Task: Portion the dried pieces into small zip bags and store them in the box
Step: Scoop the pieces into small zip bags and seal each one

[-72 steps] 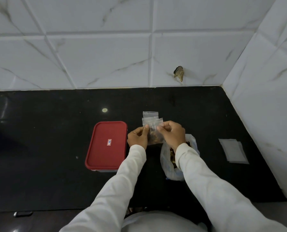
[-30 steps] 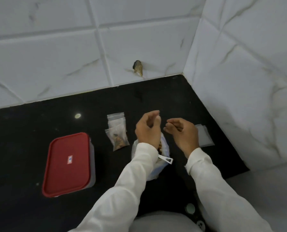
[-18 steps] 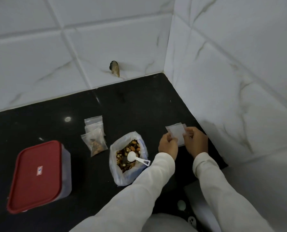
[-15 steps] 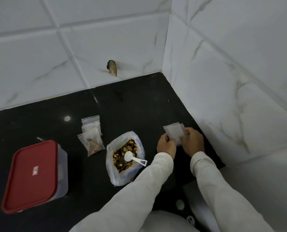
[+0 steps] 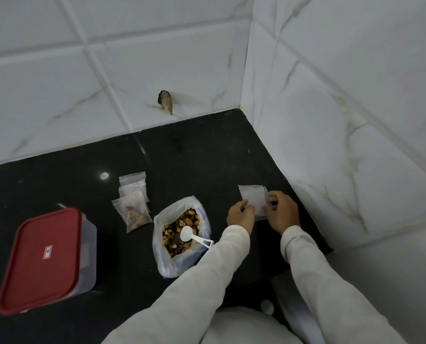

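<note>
Black polished countertop (image 5: pixel 207 150), set in a corner of white marble-veined wall tiles (image 5: pixel 58 83); one tile carries a brown chipped spot (image 5: pixel 166 101) just above the counter edge.

Item 1. Storage box (image 5: pixel 40 259): clear plastic body, red lid fitted on, small label at the lid's middle. It stands at the left of the counter, well apart from both hands. Its contents are not visible.

Item 2. Filled zip bag (image 5: pixel 133 214): small and clear, lying flat between the box and the large bag, with brown dried pieces gathered in its lower half. Two more small zip bags (image 5: pixel 132 181) lie partly under it, stepped toward the wall; their contents are too faint to tell.

Item 3. Large plastic bag (image 5: pixel 158 254): standing on the counter near the middle, its mouth rolled wide open. It holds the loose dried pieces (image 5: pixel 174 227), a mix of brown, orange and tan. A white plastic scoop (image 5: pixel 187 233) rests bowl-up on the pieces, its handle over the rim nearest the person.

Item 4. Empty zip bags (image 5: pixel 253 199): a flat pale stack near the right wall, possibly several sheets.

Item 5. Left hand (image 5: pixel 240 216): fingers curled, pinching the stack's left edge.

Item 6. Right hand (image 5: pixel 281 211): thumb and fingers pinching its right edge. Both arms wear pale long sleeves.
</note>
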Tool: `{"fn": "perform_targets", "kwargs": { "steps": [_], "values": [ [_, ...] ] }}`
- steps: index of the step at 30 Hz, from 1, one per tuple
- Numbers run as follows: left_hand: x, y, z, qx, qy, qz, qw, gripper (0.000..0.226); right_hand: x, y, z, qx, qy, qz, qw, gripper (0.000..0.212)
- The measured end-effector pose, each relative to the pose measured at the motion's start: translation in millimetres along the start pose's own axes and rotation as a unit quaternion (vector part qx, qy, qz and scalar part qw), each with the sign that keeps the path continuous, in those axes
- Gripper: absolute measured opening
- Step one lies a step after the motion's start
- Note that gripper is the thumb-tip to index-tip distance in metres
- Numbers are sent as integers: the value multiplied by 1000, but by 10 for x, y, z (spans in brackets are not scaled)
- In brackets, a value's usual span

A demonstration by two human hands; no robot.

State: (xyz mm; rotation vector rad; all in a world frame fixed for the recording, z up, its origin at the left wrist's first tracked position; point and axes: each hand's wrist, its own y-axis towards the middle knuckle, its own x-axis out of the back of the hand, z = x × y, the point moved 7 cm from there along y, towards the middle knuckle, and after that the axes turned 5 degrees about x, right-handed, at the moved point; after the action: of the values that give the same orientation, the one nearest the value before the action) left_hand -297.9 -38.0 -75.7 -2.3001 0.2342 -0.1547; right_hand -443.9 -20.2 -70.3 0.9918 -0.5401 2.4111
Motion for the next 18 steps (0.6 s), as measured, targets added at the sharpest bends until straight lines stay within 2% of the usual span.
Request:
{"fn": "perform_targets", "kwargs": {
  "steps": [4, 10, 14, 18],
  "values": [
    [41, -67, -54, -18, 15, -4, 1000, 42, 9, -7, 4, -4, 10, -5, 1000, 39],
    [233, -302, -341, -126, 31, -78, 989, 37, 180, -73, 61, 19, 77, -51, 996, 34],
    [488, -494, -600, -183, -3, -111, 977, 26, 401, -184, 198, 11, 136, -92, 986, 29],
    [909, -575, -776, -207, -71, -108, 970, 15, 461, -364, 461, 16, 205, -92, 974, 20]
  ]
}}
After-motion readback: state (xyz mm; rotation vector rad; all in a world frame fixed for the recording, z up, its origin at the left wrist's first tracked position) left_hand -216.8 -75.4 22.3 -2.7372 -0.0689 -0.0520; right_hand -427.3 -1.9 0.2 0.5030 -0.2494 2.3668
